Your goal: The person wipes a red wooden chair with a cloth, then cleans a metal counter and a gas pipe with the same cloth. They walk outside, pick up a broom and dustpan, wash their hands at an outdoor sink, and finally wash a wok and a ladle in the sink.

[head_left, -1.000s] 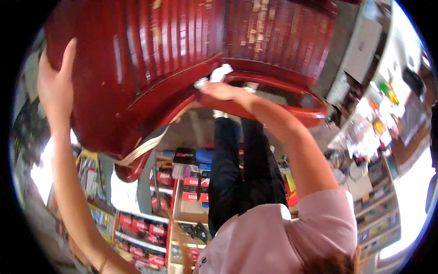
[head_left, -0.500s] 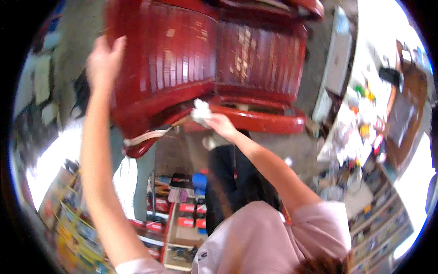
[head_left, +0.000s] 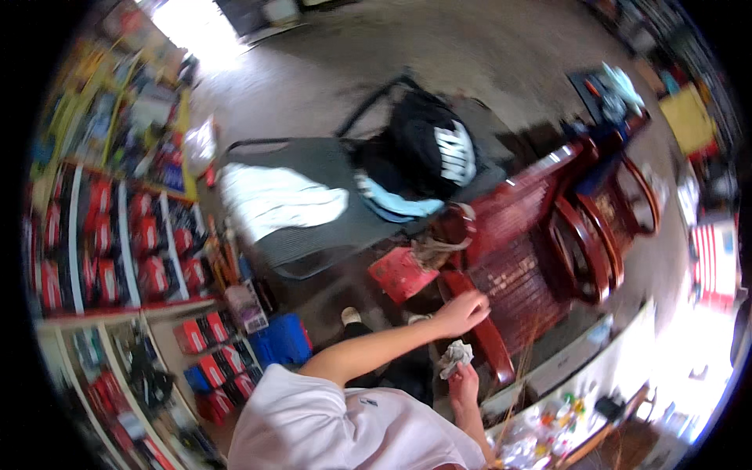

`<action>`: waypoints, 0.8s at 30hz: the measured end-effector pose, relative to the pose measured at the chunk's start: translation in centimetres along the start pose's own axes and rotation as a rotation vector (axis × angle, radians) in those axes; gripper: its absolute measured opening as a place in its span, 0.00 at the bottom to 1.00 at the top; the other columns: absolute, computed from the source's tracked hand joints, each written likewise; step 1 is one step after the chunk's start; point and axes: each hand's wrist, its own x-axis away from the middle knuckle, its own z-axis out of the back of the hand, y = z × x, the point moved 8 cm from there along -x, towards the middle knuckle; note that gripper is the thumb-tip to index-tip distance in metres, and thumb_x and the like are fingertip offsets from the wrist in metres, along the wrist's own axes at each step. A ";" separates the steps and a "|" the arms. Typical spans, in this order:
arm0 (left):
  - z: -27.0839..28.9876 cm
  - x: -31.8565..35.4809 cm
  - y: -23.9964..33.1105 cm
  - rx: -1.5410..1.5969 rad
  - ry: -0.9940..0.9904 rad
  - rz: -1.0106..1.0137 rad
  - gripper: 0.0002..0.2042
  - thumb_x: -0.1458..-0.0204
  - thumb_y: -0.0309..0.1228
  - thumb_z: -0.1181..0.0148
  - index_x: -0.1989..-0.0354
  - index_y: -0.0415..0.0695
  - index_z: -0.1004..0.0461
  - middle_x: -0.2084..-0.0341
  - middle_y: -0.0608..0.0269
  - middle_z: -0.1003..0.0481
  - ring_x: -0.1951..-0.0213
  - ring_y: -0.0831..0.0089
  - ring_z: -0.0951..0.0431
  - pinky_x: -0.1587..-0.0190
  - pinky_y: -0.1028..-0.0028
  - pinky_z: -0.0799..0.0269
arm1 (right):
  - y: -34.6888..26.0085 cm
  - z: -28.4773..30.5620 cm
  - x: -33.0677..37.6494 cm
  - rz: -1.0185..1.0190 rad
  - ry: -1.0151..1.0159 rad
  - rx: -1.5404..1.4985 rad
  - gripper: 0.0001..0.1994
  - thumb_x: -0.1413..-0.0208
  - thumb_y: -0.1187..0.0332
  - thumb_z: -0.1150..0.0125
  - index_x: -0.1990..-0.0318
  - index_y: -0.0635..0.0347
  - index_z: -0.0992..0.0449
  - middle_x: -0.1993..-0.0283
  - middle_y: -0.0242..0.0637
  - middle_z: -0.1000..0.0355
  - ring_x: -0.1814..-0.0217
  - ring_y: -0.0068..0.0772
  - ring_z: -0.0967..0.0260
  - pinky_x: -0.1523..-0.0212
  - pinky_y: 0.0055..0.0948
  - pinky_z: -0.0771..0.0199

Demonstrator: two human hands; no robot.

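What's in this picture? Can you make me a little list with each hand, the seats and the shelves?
Left hand: beside the red wooden chair; I can't tell if it's touching
Right hand: holding what looks like a crumpled white rag
Dark seats: a white cloth and a black bag on them
Shelves: red boxes

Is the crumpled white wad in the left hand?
No: the right hand holds the crumpled white wad, apart from the left hand.
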 end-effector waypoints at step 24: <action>48.2 43.7 -6.2 1.076 1.146 0.202 0.15 0.44 0.34 0.49 0.52 0.38 0.33 0.58 0.59 0.28 0.60 0.71 0.26 0.57 0.70 0.28 | 21.3 -61.0 4.8 -0.077 -0.830 0.703 0.07 0.43 0.68 0.49 0.59 0.58 0.28 0.62 0.27 0.29 0.58 0.21 0.32 0.58 0.22 0.32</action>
